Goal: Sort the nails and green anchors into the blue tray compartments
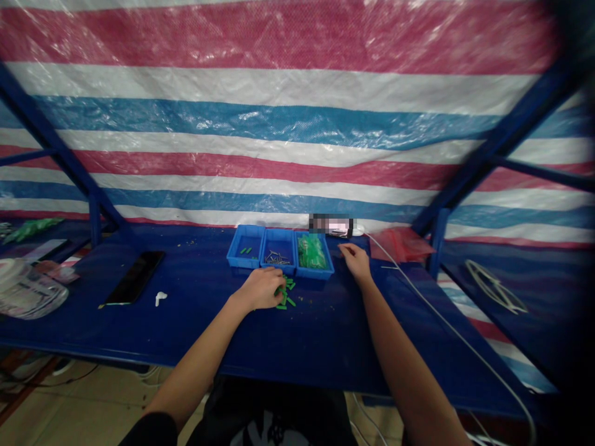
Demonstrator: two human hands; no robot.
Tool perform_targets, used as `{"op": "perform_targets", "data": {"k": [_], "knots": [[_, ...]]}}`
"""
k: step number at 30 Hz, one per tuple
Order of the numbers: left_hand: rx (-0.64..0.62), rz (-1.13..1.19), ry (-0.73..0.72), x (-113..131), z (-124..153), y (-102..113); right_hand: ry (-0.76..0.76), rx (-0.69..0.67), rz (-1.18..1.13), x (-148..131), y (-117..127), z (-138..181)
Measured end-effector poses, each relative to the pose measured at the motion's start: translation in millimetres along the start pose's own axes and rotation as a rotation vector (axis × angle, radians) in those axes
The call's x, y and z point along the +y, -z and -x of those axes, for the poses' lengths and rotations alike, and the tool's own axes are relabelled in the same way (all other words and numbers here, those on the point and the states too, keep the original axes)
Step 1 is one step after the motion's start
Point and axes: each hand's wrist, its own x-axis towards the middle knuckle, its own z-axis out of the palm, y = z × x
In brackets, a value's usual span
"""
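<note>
My left hand (264, 288) rests at the pile of small green plastic wall plugs (290, 301) on the blue table, its fingers curled down onto them; what lies under the fingertips is partly hidden. My right hand (357, 262) is raised just right of the bins, thumb and forefinger pinched together; anything between them is too small to make out. Three joined blue bins stand behind my left hand. A few green plugs lie in the left bin (236, 260), metal screws (277, 257) in the middle one, and green-filled clear plastic bags (312, 252) in the right one.
Behind the bins a phone (341, 228) leans near a white cable (427, 297). Red plastic bags (400, 244) lie at the right. To the left are a black phone (136, 279), a white earbud (160, 298) and a clear jar (32, 297). Blue frame posts (95, 220) flank the table.
</note>
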Motion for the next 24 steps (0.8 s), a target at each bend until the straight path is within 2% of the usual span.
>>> {"op": "perform_targets", "data": {"k": [13,21,24], "knots": [[0.06,0.17,-0.054,-5.6,-0.5,-3.6,0.01,-0.007,0.022,0.2,0.6,0.0],[0.069,0.423,-0.006,-10.5,-0.7,0.3,0.024,-0.007,0.016,1.5,0.1,-0.2],[0.127,0.504,0.034,-13.3,-1.5,1.6,0.025,-0.008,0.019,1.3,0.3,-0.1]]}}
